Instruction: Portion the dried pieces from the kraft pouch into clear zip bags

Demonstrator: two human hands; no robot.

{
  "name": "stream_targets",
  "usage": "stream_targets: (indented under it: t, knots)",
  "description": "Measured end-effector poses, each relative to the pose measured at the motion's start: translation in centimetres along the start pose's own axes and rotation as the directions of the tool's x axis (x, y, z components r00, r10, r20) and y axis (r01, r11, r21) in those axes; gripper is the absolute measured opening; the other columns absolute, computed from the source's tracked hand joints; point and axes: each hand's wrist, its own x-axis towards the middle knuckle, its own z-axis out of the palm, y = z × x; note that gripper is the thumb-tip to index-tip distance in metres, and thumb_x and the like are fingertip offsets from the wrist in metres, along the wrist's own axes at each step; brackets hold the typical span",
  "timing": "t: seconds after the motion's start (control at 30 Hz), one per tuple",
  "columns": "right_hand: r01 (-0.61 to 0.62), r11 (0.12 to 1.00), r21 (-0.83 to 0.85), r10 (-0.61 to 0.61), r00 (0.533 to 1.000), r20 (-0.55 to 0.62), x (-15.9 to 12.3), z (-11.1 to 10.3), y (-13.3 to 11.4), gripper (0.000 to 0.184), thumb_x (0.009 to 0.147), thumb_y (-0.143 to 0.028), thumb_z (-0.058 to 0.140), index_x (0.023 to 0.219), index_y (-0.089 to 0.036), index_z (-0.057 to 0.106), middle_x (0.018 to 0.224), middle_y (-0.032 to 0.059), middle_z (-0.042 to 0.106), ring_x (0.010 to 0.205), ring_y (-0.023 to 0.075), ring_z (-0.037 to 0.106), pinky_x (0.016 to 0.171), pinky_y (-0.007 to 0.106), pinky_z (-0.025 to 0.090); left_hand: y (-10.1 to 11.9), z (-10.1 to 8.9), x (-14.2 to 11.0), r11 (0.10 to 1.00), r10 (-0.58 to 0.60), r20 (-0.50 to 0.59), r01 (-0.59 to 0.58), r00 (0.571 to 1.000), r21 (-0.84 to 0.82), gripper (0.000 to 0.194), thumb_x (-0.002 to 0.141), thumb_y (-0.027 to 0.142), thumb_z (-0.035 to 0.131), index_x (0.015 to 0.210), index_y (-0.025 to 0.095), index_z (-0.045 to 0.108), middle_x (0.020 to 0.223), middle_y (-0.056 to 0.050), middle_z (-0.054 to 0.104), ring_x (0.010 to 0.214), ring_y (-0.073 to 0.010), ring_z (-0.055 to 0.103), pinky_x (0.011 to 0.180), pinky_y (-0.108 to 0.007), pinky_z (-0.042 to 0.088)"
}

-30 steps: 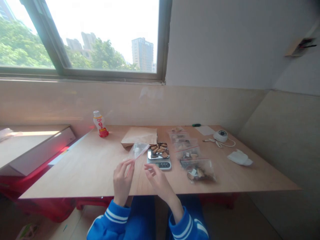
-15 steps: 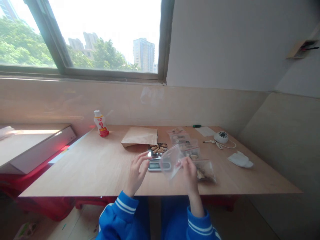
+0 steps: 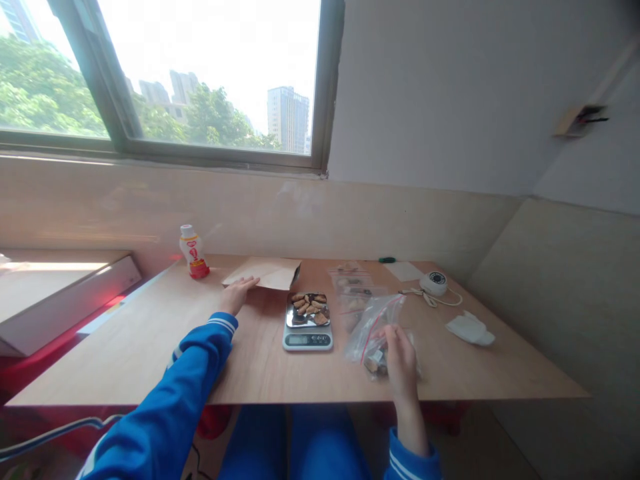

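My left hand [image 3: 237,294] reaches forward across the wooden table [image 3: 165,340] and rests with fingers spread on the near corner of a brown paper bag [image 3: 265,273]. My right hand [image 3: 401,357] holds an empty clear zip bag [image 3: 373,325] with a red seal, over a filled snack bag at the table's front. Between the hands stands a small digital scale [image 3: 308,325] with a heap of brown biscuits [image 3: 309,305] on its steel pan.
A row of filled zip bags [image 3: 350,287] runs back from my right hand. A small red-and-white bottle [image 3: 191,251] stands at the far left. A white round device with cable [image 3: 433,283], a white wad [image 3: 469,329], a paper and a green pen lie at the right.
My left hand let go of the clear bag and reached forward to the paper bag. My right hand took the clear bag and carried it right, over the filled bags.
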Motion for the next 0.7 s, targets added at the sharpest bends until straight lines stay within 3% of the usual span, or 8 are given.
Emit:
stream_targets:
  t: [0.13,0.23,0.37,0.43,0.53,0.6,0.7]
  knots:
    - [-0.022,1.0,-0.021,0.023,0.999,0.029,0.1,-0.1,0.6,0.044,0.081,-0.06,0.045,0.061,-0.021,0.051,0.06,0.0014,0.059,0.056,0.0171,0.052,0.057,0.027,0.042,-3.6,-2.0,-1.3,0.991,-0.088,-0.033,0.091,0.996,0.095,0.054,0.078,0.005,0.038,0.122,0.03,0.058,0.126,-0.001,0.061,0.104,-0.0201,0.062,0.088,-0.033,0.049]
    - [-0.04,0.999,0.01,0.039,0.997,0.065,0.2,0.3,1.1,0.043,0.08,-0.059,0.046,0.061,-0.021,0.05,0.06,0.0008,0.058,0.057,0.0172,0.053,0.058,0.027,0.042,-5.7,-3.1,-3.2,0.977,-0.063,0.078,0.046,0.995,0.207,0.046,0.08,0.008,0.04,0.112,0.029,0.065,0.12,-0.004,0.065,0.105,-0.0229,0.061,0.091,-0.036,0.046]
    - [-0.036,0.999,0.021,0.033,0.991,0.131,0.0,1.4,1.4,0.041,0.082,-0.056,0.046,0.063,-0.021,0.051,0.06,0.0004,0.057,0.058,0.0167,0.053,0.06,0.027,0.043,-5.8,-3.4,-6.1,0.952,-0.03,0.129,-0.011,0.991,0.307,0.042,0.082,0.009,0.04,0.108,0.027,0.066,0.122,-0.008,0.063,0.109,-0.0284,0.059,0.09,-0.043,0.043]
    - [-0.041,0.998,0.048,0.032,0.983,0.182,-0.3,2.1,1.1,0.04,0.084,-0.055,0.046,0.064,-0.02,0.052,0.061,0.0011,0.058,0.06,0.017,0.054,0.061,0.027,0.044,-4.2,-3.1,-7.2,0.946,-0.037,0.08,0.009,0.996,0.324,0.039,0.083,0.011,0.039,0.11,0.023,0.064,0.123,-0.013,0.061,0.111,-0.031,0.057,0.092,-0.048,0.041]
    - [-0.064,0.993,0.104,0.034,0.964,0.265,-0.8,3.6,0.5,0.039,0.084,-0.054,0.046,0.064,-0.02,0.052,0.062,0.001,0.059,0.06,0.0163,0.055,0.059,0.026,0.046,0.4,-3.0,-8.2,0.978,0.0,0.021,-0.005,1.0,0.21,0.038,0.081,0.013,0.043,0.113,0.019,0.061,0.122,-0.014,0.061,0.109,-0.0291,0.058,0.094,-0.046,0.039]
    - [-0.075,0.991,0.112,0.037,0.949,0.314,-1.3,4.6,0.2,0.039,0.085,-0.053,0.046,0.065,-0.02,0.052,0.064,0.0005,0.059,0.06,0.0155,0.054,0.059,0.025,0.046,4.6,-3.2,-8.7,0.989,0.148,-0.009,-0.148,0.989,-0.018,0.038,0.086,0.02,0.04,0.122,0.02,0.054,0.123,-0.012,0.06,0.111,-0.025,0.057,0.094,-0.041,0.041]
    - [-0.09,0.992,0.094,0.045,0.915,0.401,-2.3,6.3,0.0,0.036,0.088,-0.05,0.043,0.074,-0.02,0.056,0.07,0.0004,0.06,0.064,0.0153,0.056,0.06,0.024,0.046,10.3,-3.2,-9.3,0.846,0.385,-0.073,-0.383,0.92,-0.371,0.044,0.09,0.025,0.039,0.134,0.022,0.042,0.133,-0.01,0.052,0.123,-0.0207,0.047,0.1,-0.037,0.04]
